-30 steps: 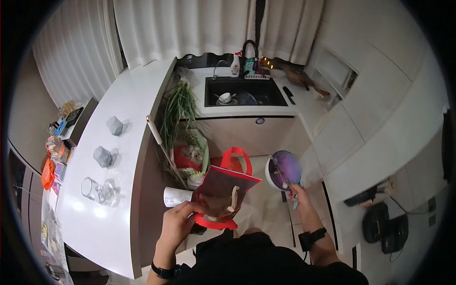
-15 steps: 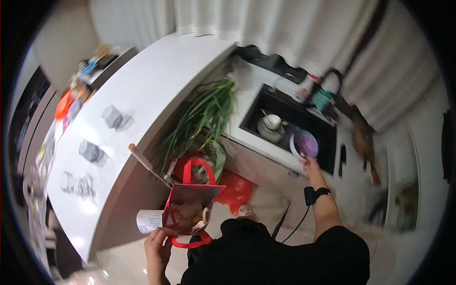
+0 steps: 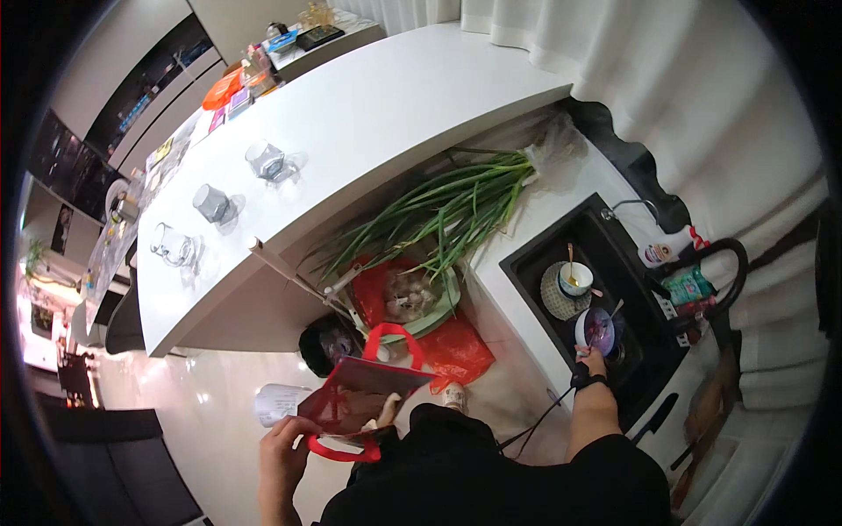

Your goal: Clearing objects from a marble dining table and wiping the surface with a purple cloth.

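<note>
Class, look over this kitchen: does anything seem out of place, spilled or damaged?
The long green onions look untidy: their leaves jut past the counter edge, over the green container. Red plastic lies on the floor beside it, an odd spot. No spill or breakage is plain to see.

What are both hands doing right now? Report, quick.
Left hand: closed on the edge of the red-handled bag.
Right hand: closed, holding the white-and-purple bowl at its near side.
</note>
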### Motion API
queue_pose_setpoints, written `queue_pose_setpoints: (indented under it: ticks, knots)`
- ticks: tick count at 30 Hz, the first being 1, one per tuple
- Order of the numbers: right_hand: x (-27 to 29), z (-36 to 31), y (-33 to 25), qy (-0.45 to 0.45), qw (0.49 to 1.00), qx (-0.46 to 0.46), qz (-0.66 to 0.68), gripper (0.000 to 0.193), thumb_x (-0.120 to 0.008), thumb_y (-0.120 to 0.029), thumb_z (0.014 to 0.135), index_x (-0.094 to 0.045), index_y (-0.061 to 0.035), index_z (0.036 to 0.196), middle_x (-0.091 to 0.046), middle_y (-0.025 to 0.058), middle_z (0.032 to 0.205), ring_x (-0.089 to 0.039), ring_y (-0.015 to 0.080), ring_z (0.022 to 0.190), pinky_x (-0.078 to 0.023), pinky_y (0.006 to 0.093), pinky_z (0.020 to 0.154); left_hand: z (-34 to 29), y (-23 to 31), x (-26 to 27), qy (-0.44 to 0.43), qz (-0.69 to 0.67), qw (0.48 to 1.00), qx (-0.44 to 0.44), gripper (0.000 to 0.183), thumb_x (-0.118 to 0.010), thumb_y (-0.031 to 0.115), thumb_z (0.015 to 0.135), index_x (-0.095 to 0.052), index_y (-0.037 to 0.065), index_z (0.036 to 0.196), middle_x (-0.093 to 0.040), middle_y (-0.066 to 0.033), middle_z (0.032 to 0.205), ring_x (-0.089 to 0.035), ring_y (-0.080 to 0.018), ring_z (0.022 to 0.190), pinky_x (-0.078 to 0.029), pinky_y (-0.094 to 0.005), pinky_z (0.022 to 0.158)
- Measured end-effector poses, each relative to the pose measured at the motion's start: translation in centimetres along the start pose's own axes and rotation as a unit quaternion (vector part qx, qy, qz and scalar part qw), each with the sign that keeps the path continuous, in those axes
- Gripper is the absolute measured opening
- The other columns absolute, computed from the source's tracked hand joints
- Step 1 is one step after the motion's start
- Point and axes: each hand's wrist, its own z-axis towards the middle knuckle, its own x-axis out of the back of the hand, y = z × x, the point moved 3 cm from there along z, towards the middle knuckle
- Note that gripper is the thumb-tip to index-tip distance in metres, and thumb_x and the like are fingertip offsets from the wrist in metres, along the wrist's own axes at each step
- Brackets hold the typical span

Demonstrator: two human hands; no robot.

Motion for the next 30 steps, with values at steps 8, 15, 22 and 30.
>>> queue_pose_setpoints:
  ticks: [8, 15, 22, 30]
  knots:
    - [-8.9, -3.5, -4.0, -0.081, 0.822, -0.016, -0.563, 0.032, -0.068, -0.009, 0.078, -0.06, 0.0004, 0.108, -0.067, 0.0102, 0.093, -0.062, 0.0242, 0.078, -0.051, 0.0355, 0.073, -1.8, 1.2, -0.6, 0.002, 0.027, 0.998, 0.051, 0.02, -0.069, -0.009, 0.07, -0.065, 0.004, 0.085, -0.067, -0.0078, 0.084, -0.066, -0.0238, 0.079, -0.053, -0.0313, 0.072]
    - [-5.0, -1.1, -7.7, 0.106, 0.74, -0.04, -0.663, 0.069, -0.082, -0.007, 0.063, -0.053, -0.0024, 0.126, -0.059, 0.0196, 0.121, -0.056, 0.0344, 0.114, -0.044, 0.0399, 0.096, -5.2, -4.8, 2.9, 0.053, -0.045, 0.997, 0.027, 0.015, -0.069, -0.001, 0.074, -0.065, 0.008, 0.086, -0.066, -0.0063, 0.084, -0.066, -0.0245, 0.08, -0.053, -0.0332, 0.069]
    - [-29.8, -8.8, -15.1, 0.439, 0.798, 0.008, -0.413, 0.053, -0.06, -0.032, 0.083, -0.059, 0.0058, 0.119, -0.058, 0.0261, 0.123, -0.055, 0.0407, 0.116, -0.043, 0.047, 0.098, -12.5, -13.7, 7.9, 0.151, -0.032, 0.986, 0.069, 0.015, -0.069, -0.002, 0.073, -0.065, 0.007, 0.085, -0.066, -0.0057, 0.083, -0.065, -0.0241, 0.08, -0.053, -0.0335, 0.069]
    - [-71.8, -25.3, -7.2, -0.204, 0.945, 0.198, -0.165, 0.012, -0.064, -0.013, 0.091, -0.066, -0.0025, 0.098, -0.065, 0.0037, 0.099, -0.06, 0.0111, 0.088, -0.048, 0.0264, 0.081, -24.3, -27.9, 17.8, 0.25, -0.007, 0.964, 0.092, 0.017, -0.068, -0.003, 0.07, -0.063, 0.008, 0.083, -0.066, -0.0043, 0.083, -0.064, -0.0248, 0.081, -0.051, -0.0345, 0.068]
